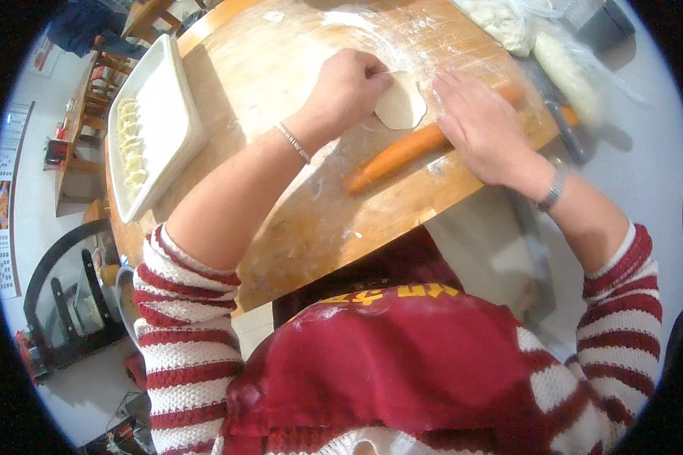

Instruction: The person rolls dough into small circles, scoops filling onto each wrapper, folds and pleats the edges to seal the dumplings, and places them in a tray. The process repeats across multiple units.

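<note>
My left hand pinches the left edge of a thin, flat round of dough between thumb and fingers, over the floured wooden board. Just right of the dough, my right hand lies palm down across a wooden rolling pin, its fingers extended together. The pin slants from the lower left to the upper right, and its far end shows beyond the hand. The surface of the pin under my right palm is hidden.
A white tray at the left holds a row of dumplings. Plastic bags with dough lie at the upper right. Flour is spread across the board. Wooden chairs and a table stand in the left background.
</note>
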Demonstrator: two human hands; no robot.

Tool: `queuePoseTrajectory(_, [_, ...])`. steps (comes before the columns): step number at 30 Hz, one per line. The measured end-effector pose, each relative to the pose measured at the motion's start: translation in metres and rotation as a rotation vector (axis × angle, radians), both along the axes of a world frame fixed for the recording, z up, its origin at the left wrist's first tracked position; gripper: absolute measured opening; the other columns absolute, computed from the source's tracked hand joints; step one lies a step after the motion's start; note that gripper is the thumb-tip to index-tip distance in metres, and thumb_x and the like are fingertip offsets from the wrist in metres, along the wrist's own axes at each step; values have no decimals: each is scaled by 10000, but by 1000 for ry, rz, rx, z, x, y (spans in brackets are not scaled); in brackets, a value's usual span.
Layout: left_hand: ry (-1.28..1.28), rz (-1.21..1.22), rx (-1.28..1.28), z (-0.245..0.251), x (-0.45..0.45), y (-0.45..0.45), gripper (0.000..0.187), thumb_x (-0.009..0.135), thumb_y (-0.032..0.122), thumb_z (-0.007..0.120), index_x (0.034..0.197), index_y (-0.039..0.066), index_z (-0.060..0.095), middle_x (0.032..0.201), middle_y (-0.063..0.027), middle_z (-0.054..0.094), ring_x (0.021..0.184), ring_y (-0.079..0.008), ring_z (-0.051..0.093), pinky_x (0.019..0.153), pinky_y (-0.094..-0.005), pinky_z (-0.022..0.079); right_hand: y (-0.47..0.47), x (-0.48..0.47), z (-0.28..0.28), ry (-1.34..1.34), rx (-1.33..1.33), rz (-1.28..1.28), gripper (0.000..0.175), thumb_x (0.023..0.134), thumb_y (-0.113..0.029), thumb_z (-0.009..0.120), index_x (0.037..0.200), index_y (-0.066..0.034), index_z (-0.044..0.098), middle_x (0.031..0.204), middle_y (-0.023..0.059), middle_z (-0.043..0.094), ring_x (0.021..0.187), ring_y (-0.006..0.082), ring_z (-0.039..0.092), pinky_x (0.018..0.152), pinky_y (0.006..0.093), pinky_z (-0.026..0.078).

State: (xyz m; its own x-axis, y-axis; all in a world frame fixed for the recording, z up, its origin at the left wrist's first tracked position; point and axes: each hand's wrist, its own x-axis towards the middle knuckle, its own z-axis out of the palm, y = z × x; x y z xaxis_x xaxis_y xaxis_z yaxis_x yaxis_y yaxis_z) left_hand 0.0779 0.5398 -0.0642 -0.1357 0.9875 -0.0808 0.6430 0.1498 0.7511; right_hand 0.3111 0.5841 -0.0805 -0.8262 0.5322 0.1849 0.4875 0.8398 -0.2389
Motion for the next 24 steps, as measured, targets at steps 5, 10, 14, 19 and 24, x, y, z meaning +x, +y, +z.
queuePoseTrajectory(5, [-88,139,46,8,18,-28,245,904,140,675,1006,-80,709,882,-217,734,826,-260,725,782,-355,561,22,-26,-1,-27,40,-107,548,1034,-323,423,1431,55,441,1496,266,435,1404,395,402,1168,465,314])
queuePoseTrajectory(10, [-59,113,2,18,15,-20,240,904,150,651,941,-78,718,828,-205,732,745,-242,716,736,-354,563,69,-85,-4,119,261,-76,585,984,-335,487,1391,84,456,1448,321,443,1364,451,409,1149,485,328])
queuePoseTrajectory(14, [34,-47,10,13,-1,-2,251,884,180,636,899,-52,730,784,-218,713,722,-297,707,730,-370,560,59,-90,-9,175,178,-69,595,984,-338,487,1400,85,449,1476,309,422,1399,448,372,1170,487,301])
queuePoseTrajectory(19, [111,-80,24,0,-7,4,262,888,181,637,934,-64,717,824,-250,706,772,-361,704,754,-400,551,5,-16,-16,165,181,-30,565,1010,-342,472,1413,55,456,1483,270,445,1395,413,402,1162,485,318])
queuePoseTrajectory(24, [-81,112,51,-2,9,-25,252,902,172,654,982,-60,712,849,-237,714,770,-334,710,744,-386,553,-15,12,-2,87,138,-6,545,1005,-307,498,1421,43,452,1455,272,477,1373,420,431,1151,479,339])
